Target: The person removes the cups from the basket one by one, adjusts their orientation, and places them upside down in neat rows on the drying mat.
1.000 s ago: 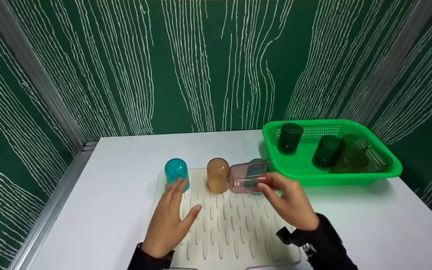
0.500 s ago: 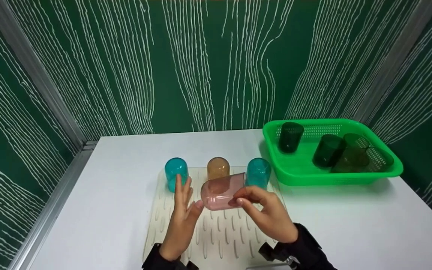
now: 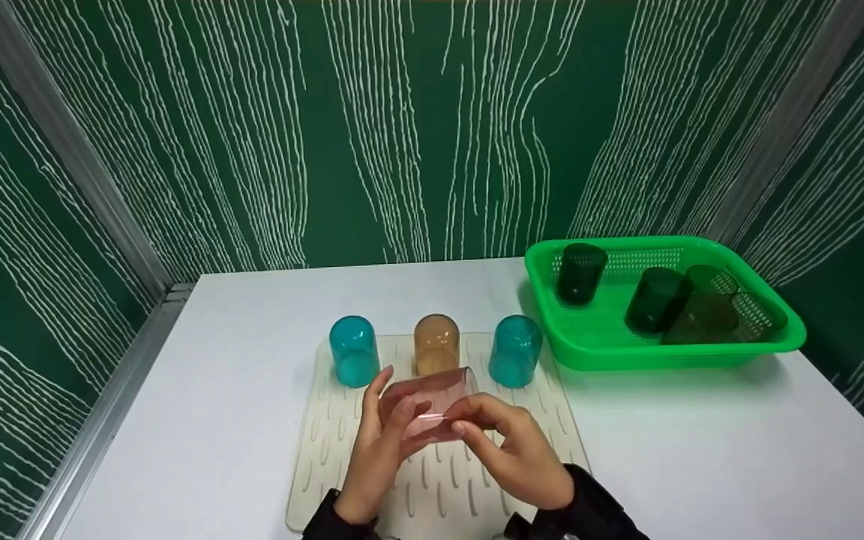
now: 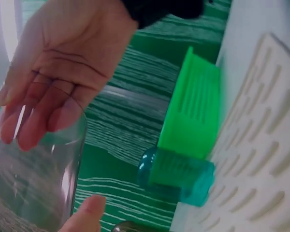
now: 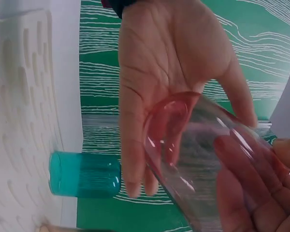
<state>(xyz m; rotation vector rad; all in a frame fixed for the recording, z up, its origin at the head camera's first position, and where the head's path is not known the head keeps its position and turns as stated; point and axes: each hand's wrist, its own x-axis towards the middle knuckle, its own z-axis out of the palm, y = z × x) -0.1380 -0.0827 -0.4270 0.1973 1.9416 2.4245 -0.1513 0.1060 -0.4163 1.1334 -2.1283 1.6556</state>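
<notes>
A clear pink cup (image 3: 443,390) lies sideways in the air above the cream ridged mat (image 3: 439,491), its rounded base pointing left. My right hand (image 3: 518,450) pinches it by the open rim; the left wrist view has this right hand (image 4: 67,63) with fingertips at the rim. Around the base is my left hand (image 3: 376,457), thumb on the near side. In the right wrist view the left hand (image 5: 169,63) has straight fingers and a spread thumb, with the base against it. Behind stand an upside-down blue cup (image 3: 355,349), an amber cup (image 3: 436,337) and another blue cup (image 3: 516,349).
At the back right a green basket (image 3: 664,361) holds several cups, among them a dark cup (image 3: 582,274) standing apart at its left. The white table (image 3: 252,390) carries mat and basket. Green walls with white lines enclose the back and sides.
The pink cup has come left and nearer in my right hand, away from the right blue cup. My left hand has left the left blue cup and moved to the pink cup's base.
</notes>
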